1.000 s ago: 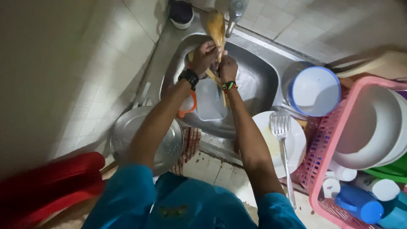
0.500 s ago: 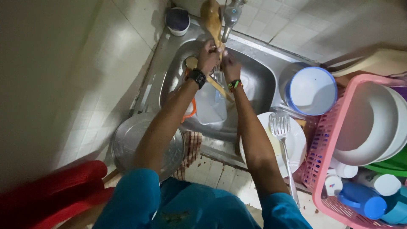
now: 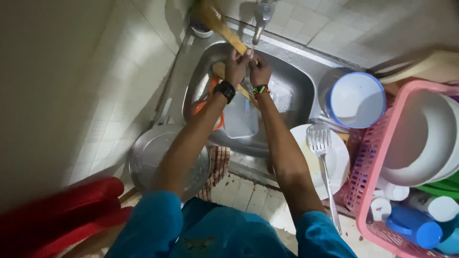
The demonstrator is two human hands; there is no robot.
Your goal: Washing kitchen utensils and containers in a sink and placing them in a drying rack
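Both my hands are up at the tap point(image 3: 262, 16), over the steel sink point(image 3: 291, 91). My left hand point(image 3: 237, 64) has its grip closed around a long wooden spoon point(image 3: 224, 29), which runs slanted from the top left corner down past my wrists, broad end up by the wall. My right hand point(image 3: 260, 70) sits just beside the left, fingers curled on the same handle, so that grip is closed on it too. Black watch on my left wrist, beaded band on my right. Below my hands in the sink lie a clear plastic container point(image 3: 241, 122) and an orange thing point(image 3: 208, 107), partly hidden by my arm. Right of the sink a blue-rimmed white bowl point(image 3: 356, 100) stands, a white plate point(image 3: 342, 157) with a fork point(image 3: 321, 148) across it, then a pink dish rack point(image 3: 370, 167) holding white bowls. A round steel lid point(image 3: 148, 157) sits left, near red plastic stools point(image 3: 57, 215).
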